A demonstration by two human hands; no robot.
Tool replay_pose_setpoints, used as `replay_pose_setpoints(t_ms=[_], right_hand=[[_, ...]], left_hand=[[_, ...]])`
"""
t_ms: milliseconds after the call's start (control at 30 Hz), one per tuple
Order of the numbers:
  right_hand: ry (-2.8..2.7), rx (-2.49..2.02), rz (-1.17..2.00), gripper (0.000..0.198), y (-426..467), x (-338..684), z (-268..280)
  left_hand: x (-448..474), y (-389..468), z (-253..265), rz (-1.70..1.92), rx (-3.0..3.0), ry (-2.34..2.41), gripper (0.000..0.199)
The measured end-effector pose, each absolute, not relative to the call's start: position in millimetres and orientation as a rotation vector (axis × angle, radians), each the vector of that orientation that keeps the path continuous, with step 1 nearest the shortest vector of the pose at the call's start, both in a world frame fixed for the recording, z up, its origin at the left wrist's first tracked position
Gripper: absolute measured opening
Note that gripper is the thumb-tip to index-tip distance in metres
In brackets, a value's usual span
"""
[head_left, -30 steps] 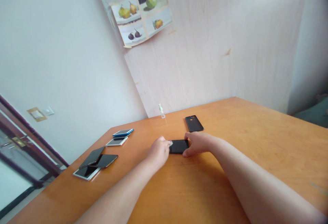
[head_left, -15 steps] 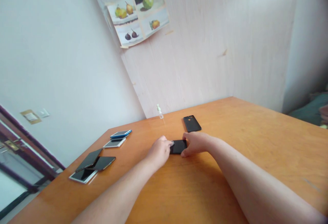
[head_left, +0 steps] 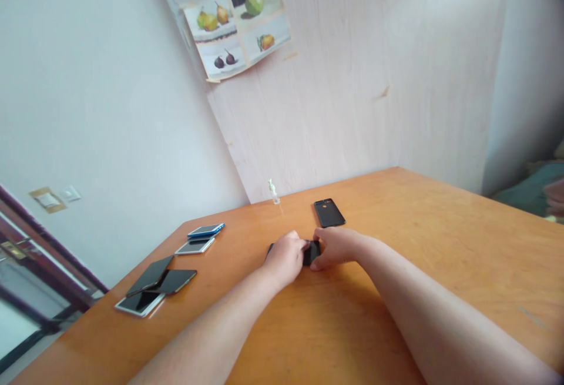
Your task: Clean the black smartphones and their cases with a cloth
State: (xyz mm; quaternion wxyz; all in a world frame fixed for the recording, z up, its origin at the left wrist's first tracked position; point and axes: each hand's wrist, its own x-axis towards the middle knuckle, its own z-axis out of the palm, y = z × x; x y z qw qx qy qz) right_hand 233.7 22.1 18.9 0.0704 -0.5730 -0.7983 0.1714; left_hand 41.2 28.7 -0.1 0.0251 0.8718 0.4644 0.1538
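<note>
A black phone (head_left: 312,252) lies flat on the wooden table (head_left: 352,338) in front of me, its screen side facing up. My right hand (head_left: 333,246) grips its right end, thumb on the near edge and fingers on the far edge. Over the phone's middle is my left hand (head_left: 288,255), its fingers curled and pressed down on the surface. Whatever may be under those fingertips is too small to make out. The phone's left end (head_left: 269,248) just shows past the left hand. Beyond the right hand lies an empty black phone case (head_left: 329,213).
A small clear pump bottle (head_left: 274,192) stands near the wall. On the left, a blue phone (head_left: 205,231) rests on a white phone (head_left: 194,246). Nearer me, two dark phones (head_left: 176,281) overlap a white-edged one (head_left: 140,304). Fruit pictures (head_left: 238,26) hang on the board.
My left hand has slid to the right along the phone, uncovering its left end and coming closer to my right hand. The right hand keeps its grip.
</note>
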Motion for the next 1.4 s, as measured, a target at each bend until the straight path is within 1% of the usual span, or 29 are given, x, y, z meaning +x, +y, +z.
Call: replay_pose_setpoints(t_ms=[167, 333, 433, 633, 767, 867, 933, 1000, 1067, 1200, 1300, 1400], right_hand=[[-2.389, -1.746, 0.555, 0.076, 21.2, 233.3, 21.1], [-2.397, -1.718, 0.514, 0.074, 22.0, 232.5, 17.7], [-2.395, -1.708, 0.521, 0.074, 22.3, 233.2, 17.2], [-2.359, -1.739, 0.590, 0.082, 21.2, 234.0, 22.3], [-2.357, -1.740, 0.592, 0.082, 21.9, 234.2, 20.9], [-2.364, -1.729, 0.559, 0.079, 24.2, 234.6, 15.4], [-2.372, -1.704, 0.524, 0.077, 25.6, 235.2, 12.1], [-2.373, -1.696, 0.518, 0.076, 26.1, 235.7, 10.9], [-2.366, -1.713, 0.544, 0.079, 25.5, 235.9, 12.4], [-2.354, -1.743, 0.590, 0.082, 23.7, 235.7, 17.2], [-2.354, -1.738, 0.587, 0.083, 24.2, 235.3, 16.2], [-2.360, -1.734, 0.571, 0.082, 25.3, 235.4, 12.8]], left_hand=[[30.4, 48.1, 2.0, 0.525, 2.596, 1.649, 0.028], [57.0, 30.2, -1.8, 0.495, 2.689, 1.439, 0.026], [54.3, 21.0, -0.7, 0.468, 2.753, 1.299, 0.026], [0.0, 35.5, 6.3, 0.471, 2.668, 1.602, 0.027], [2.0, 29.5, 4.5, 0.487, 2.646, 1.683, 0.025], [29.6, 9.4, 1.7, 0.501, 2.699, 1.563, 0.025], [43.4, -3.2, 2.0, 0.515, 2.783, 1.335, 0.028], [43.9, -8.9, 3.6, 0.522, 2.814, 1.215, 0.029], [30.5, -5.3, 5.0, 0.544, 2.780, 1.291, 0.029], [-3.6, 15.5, 4.7, 0.523, 2.652, 1.605, 0.025], [0.0, 19.0, 2.6, 0.516, 2.648, 1.609, 0.025], [26.8, 6.8, 1.4, 0.509, 2.711, 1.476, 0.025]])
